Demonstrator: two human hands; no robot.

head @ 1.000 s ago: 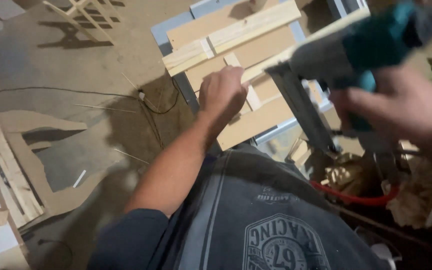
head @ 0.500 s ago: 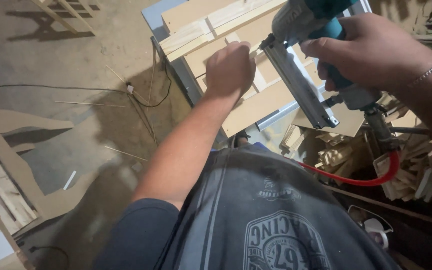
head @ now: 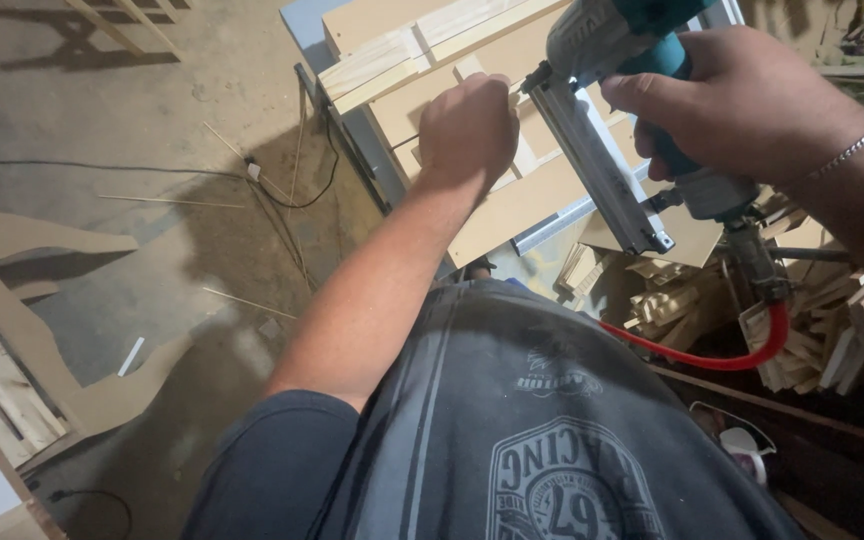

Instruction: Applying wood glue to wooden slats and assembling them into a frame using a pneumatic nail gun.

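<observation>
A: One view only, from the head, looking steeply down the wearer's own chest and out over the workbench [head: 352, 130].

B: Close in, too: shirt fills the bottom, floor [head: 102, 250] falls away left, scrap wood pile [head: 832, 330] at right.

the left arm stretches forward, bare to the short sleeve, elbow nearly straight. the left hand [head: 469, 130] is curled into a loose fist, knuckles up, pressing downward. the right hand [head: 742, 100] sits just beside it, slightly higher, fingers wrapped tight in a grip, a thin bracelet at its wrist.
</observation>
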